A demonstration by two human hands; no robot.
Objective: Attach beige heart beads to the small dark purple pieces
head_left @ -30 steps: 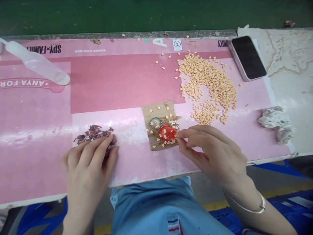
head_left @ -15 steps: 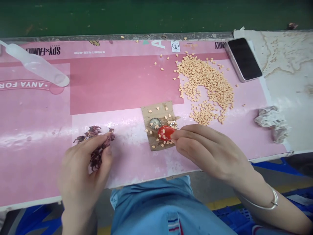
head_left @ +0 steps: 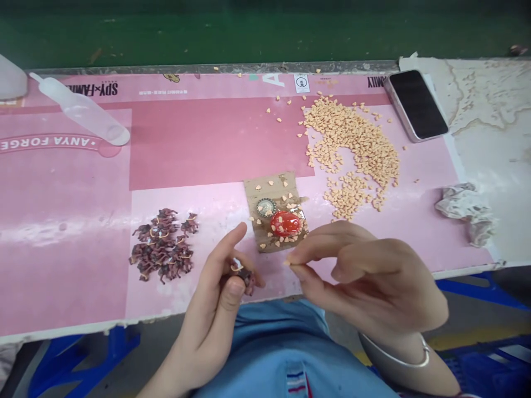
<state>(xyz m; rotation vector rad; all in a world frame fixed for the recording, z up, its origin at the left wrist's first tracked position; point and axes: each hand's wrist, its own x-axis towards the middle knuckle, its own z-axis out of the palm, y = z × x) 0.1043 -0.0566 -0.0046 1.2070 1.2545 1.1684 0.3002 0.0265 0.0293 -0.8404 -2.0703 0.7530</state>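
My left hand [head_left: 213, 301], at the table's front edge, holds a small dark brown animal figurine [head_left: 248, 280] between thumb and fingers; a white and yellow detail shows on its top. Facing it, my right hand [head_left: 369, 276] pinches a tiny tan piece [head_left: 287, 262] between thumb and forefinger, a short gap from the figurine. Behind the hands lies a cardboard scrap [head_left: 254, 185] with a bottle cap [head_left: 265, 207], a shiny red oval dish [head_left: 286, 224] and scattered tan bits. To the left sits a cluster of similar figurines [head_left: 161, 249].
A spread heap of tan pieces [head_left: 360, 135] lies at the back right. Beyond it are a phone [head_left: 418, 105] and crumpled tissue [head_left: 467, 207]. A translucent squeeze bottle [head_left: 85, 110] rests at the back left. Green surface [head_left: 249, 33] runs behind the table.
My left hand has left the figurine cluster with one figurine and moved right. My right hand has come away from the red dish toward me, with a tan piece in its pinch.
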